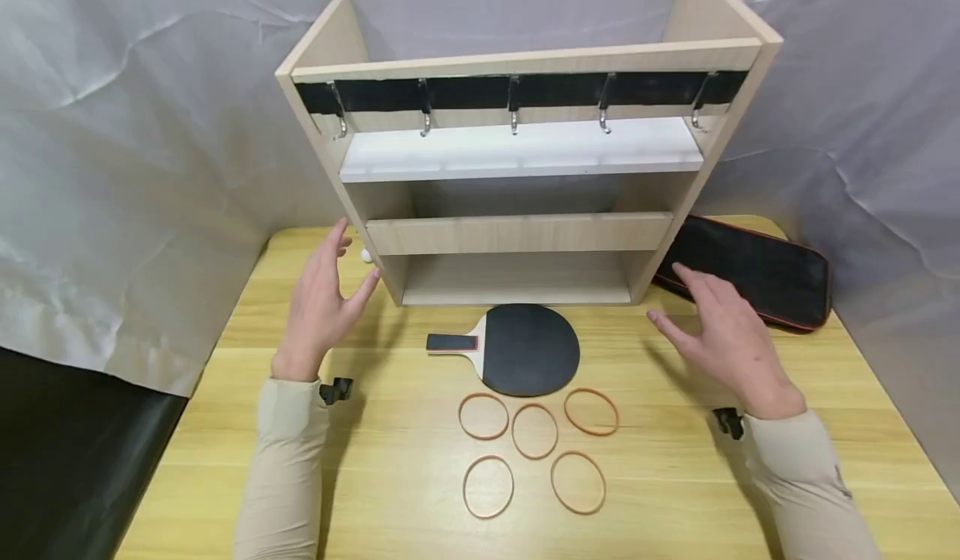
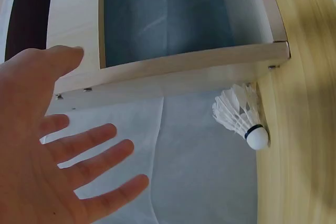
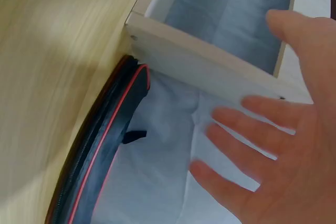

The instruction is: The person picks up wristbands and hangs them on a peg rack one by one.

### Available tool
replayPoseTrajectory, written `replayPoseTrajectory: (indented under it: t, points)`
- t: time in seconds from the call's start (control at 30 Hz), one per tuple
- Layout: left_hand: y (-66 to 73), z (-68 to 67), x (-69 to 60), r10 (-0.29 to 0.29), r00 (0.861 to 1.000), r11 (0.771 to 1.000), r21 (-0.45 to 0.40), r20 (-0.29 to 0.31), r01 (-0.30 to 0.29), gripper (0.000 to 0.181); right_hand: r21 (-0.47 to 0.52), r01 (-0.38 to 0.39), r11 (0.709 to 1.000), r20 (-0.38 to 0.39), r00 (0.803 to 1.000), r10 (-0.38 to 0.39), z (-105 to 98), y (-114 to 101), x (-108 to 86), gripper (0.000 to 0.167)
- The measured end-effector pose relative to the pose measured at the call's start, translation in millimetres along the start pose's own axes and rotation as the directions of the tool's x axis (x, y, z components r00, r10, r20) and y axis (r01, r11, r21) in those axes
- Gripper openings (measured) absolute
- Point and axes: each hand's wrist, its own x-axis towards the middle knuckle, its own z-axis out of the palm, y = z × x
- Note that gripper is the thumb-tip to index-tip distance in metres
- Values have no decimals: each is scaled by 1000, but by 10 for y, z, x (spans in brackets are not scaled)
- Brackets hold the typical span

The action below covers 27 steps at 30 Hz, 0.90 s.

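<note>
My left hand point(image 1: 318, 310) is held near the lower left side of a wooden shelf rack point(image 1: 517, 235), fingers spread and holding nothing. On the other side, my right hand point(image 1: 723, 335) hovers at the lower right of the rack, also spread. A white shuttlecock point(image 2: 239, 111) lies on the table against the rack's left side panel, beyond my left fingers. Beside the rack on the right, a black zip case with red piping point(image 3: 105, 135) sits near my right hand. A table tennis bat point(image 1: 531, 350) lies black side up in front of the rack, handle to the left.
Several thin orange rings point(image 1: 536, 459) lie on the wooden table point(image 1: 397, 477) in front of the bat. Several metal hooks point(image 1: 514, 118) hang from a black strip point(image 1: 468, 93) across the rack's upper part. Grey cloth point(image 1: 187, 127) hangs behind and at both sides.
</note>
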Motion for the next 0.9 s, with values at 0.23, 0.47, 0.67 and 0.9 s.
replayPoseTrajectory:
  t: [0.23,0.47,0.67,0.9]
  points:
    - [23,122,87,42,994,997,-66,-99,-48,68,28,53,998,40,998,-54,30,-152,-62,35]
    - [37,227,156,43,984,986,-148,-172,-69,50,109,84,990,127,987,-98,142,-283,-55,25]
    - [20,303,183,27,969,974,-211,-245,-80,39,194,98,976,204,969,-138,205,-386,-80,20]
    - [-9,346,149,20,946,967,-233,-322,-100,33,248,99,964,292,941,-172,276,-452,-97,16]
